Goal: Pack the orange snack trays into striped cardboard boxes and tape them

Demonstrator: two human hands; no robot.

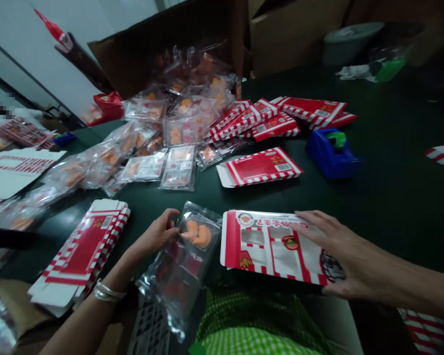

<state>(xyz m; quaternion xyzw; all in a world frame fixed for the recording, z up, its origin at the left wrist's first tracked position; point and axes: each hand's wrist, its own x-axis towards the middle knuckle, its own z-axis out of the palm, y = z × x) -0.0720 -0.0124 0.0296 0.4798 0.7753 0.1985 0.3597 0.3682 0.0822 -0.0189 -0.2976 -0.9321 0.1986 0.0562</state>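
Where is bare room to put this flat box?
The widest bare tabletop lies right of the tape dispenser, above the right hand. A narrow strip runs between the loose packets and the flat box. Crowded: top centre, where packets and red cartons pile up.

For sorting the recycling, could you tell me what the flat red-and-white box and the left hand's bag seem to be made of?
The flat red-and-white box under the right hand looks like thin printed paperboard, glossy, with crisp folds. The bag in the left hand looks like clear plastic film, given its sheen and creases.
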